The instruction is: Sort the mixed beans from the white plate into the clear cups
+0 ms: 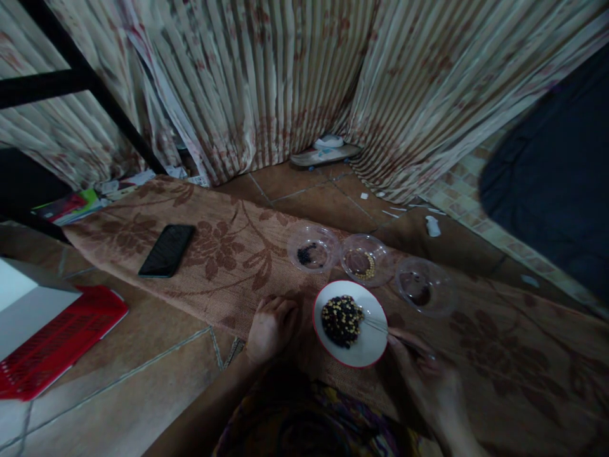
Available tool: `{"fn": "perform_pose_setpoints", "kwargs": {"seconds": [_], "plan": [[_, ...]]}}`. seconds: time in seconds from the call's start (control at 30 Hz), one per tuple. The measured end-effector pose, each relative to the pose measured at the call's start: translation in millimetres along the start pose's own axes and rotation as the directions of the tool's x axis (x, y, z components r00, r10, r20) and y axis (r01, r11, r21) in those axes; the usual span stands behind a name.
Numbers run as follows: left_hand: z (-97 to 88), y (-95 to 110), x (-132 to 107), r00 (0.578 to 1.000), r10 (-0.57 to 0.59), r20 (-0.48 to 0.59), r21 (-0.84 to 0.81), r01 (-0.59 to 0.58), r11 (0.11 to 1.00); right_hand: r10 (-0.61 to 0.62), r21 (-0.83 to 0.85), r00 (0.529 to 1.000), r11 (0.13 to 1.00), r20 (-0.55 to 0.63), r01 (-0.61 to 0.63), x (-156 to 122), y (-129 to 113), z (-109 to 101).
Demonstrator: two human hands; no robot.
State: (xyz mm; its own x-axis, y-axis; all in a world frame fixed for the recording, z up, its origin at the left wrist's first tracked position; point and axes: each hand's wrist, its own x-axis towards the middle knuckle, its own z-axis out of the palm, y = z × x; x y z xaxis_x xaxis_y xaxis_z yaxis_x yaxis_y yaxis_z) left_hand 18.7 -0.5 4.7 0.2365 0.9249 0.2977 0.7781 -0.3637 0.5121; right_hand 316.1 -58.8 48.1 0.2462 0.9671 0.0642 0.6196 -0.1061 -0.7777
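Observation:
A white plate (373,349) with a red rim sits on a brown flowered cloth. On its left part lies a heap of mixed dark and yellow beans or seeds (341,322). My right hand (423,368) grips thin metal tweezers (375,324), whose tips reach to the edge of the heap. Left of the plate, my left hand (272,327) rests on the cloth, fingers curled in and nothing visible in them. Behind the plate stand three clear plastic bowls: the left bowl (328,244) holds black seeds, the middle bowl (361,244) yellow ones, the right bowl (440,292) a few dark reddish ones.
A black phone (167,251) lies on the cloth-covered bench (228,279) to the left. On the floor at far left is a red plastic basket (90,324) beside a white box (33,292). Striped curtains (266,82) hang behind, with a skateboard (326,154) at their foot.

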Motion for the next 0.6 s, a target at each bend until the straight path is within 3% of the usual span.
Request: {"fn": "perform_pose_setpoints", "kwargs": {"seconds": [0.6], "plan": [[-1.1, 0.5, 0.2, 1.0, -0.008, 0.012, -0.005, 0.008, 1.0, 0.01, 0.011, 1.0, 1.0, -0.01, -0.01, -4.6, -2.2, -0.3]]}}
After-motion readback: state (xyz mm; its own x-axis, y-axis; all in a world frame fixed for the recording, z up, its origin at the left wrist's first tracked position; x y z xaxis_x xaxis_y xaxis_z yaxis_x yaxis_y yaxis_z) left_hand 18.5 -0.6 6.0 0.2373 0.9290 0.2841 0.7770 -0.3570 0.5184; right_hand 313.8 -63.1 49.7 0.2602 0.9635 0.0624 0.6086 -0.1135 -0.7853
